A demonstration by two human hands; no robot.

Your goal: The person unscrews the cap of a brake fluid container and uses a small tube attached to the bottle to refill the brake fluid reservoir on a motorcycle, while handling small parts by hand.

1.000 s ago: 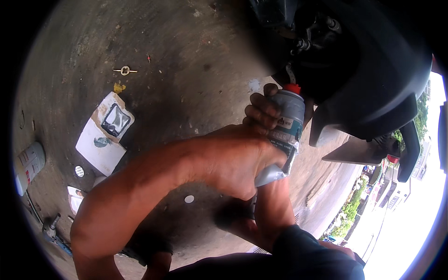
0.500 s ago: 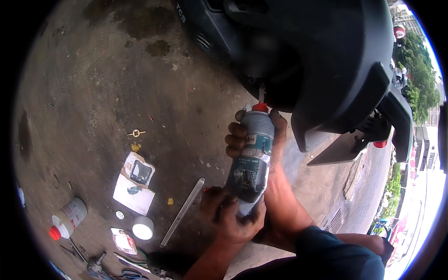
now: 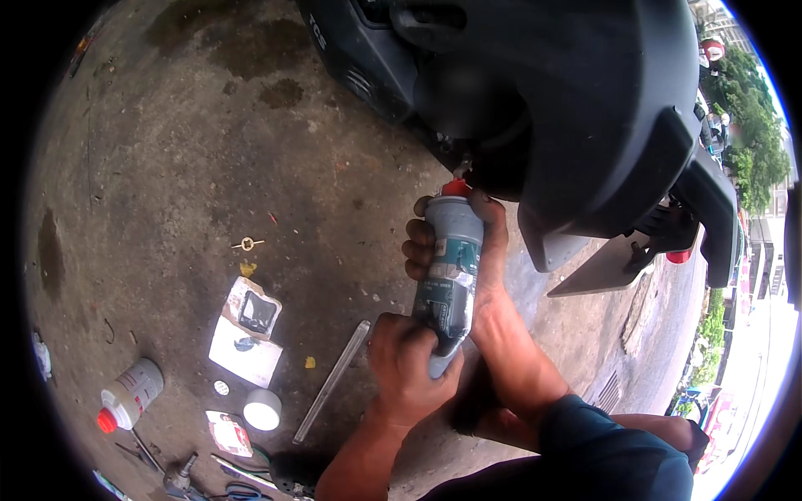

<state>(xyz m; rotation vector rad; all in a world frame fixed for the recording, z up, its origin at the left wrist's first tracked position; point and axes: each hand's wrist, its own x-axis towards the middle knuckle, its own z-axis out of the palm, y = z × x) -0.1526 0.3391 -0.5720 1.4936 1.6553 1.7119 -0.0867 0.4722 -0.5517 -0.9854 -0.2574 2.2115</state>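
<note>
I hold a grey bottle (image 3: 451,280) with a dark green label and a red nozzle cap (image 3: 456,188). It slants, cap end up and away from me, against the dark underside of a black scooter (image 3: 601,108). My right hand (image 3: 486,238) wraps round its upper part, the fingertips showing on the left side and the thumb near the cap. My left hand (image 3: 413,359) is closed round the bottom end. The cap's tip meets a small metal part under the scooter; the exact contact is hidden in shadow.
On the stained concrete floor at left lie a clear tube (image 3: 332,382), a torn white box (image 3: 246,338), a round white lid (image 3: 262,409), a brass-coloured T-shaped piece (image 3: 247,244) and a grey bottle with red cap (image 3: 132,392). Tools (image 3: 180,478) lie at lower left. The scooter's mudguard (image 3: 597,267) hangs at right.
The bottle has moved slightly up, its red cap now closer under the scooter, with less of the clear tip showing. My left hand has turned and closed more fully round the bottom.
</note>
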